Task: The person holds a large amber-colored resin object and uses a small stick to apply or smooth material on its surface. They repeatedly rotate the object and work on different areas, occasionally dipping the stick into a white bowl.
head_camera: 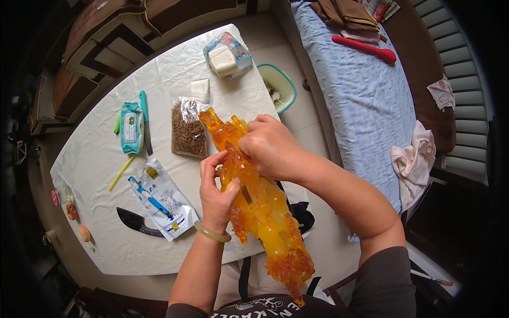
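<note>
A long, translucent amber-and-yellow carved ornament (268,224) slants over the table edge, its lower end near my shirt. My left hand (214,190), with a pale bangle on the wrist, grips the ornament's left side between thumb and fingers. My right hand (270,147) is curled against its upper right side. Those fingertips are turned away, so whether they pinch anything is hidden. Just left of the ornament's upper end lies a clear plastic bag of brown, shredded-looking dried material (189,133).
On the white-covered table (91,175) lie a wet-wipes pack (131,128), a turquoise-handled knife (145,119), a black-bladed knife (135,222), a blue-and-white peeler-like tool (151,198) on a white pouch (175,222), and bagged white tissue (222,61). A bin (294,89) stands beyond the right edge.
</note>
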`<state>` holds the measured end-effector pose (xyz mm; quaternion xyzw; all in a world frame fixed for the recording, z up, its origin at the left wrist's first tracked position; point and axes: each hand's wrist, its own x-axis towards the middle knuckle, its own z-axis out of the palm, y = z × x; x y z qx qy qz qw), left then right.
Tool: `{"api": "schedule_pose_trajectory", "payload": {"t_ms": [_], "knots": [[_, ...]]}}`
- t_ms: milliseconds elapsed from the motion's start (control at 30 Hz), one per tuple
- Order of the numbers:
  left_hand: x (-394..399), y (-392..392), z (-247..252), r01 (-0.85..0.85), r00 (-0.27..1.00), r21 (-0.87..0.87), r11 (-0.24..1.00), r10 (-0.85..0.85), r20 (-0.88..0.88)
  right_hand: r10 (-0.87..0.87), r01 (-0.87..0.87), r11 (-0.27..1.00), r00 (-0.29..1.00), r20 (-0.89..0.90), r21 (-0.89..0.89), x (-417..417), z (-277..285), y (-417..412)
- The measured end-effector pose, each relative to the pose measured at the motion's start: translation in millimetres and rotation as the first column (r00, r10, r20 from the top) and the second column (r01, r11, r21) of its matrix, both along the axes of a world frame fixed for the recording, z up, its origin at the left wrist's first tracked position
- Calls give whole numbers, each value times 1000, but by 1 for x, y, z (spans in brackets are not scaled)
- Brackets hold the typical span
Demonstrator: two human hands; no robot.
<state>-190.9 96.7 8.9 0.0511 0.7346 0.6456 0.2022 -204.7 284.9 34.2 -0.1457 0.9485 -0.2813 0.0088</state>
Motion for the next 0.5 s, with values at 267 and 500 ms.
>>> {"api": "schedule_pose_trajectory", "payload": {"t_ms": [267,500], "knots": [[-1,-1,-5,7,999,-14,1000,-8,-31,-29,67,990,961,-277,126,-1,-4,-5],[0,0,-2,-4,1000,-12,1000,4,0,-33,28,997,998,-61,-74,2,0,2]]}}
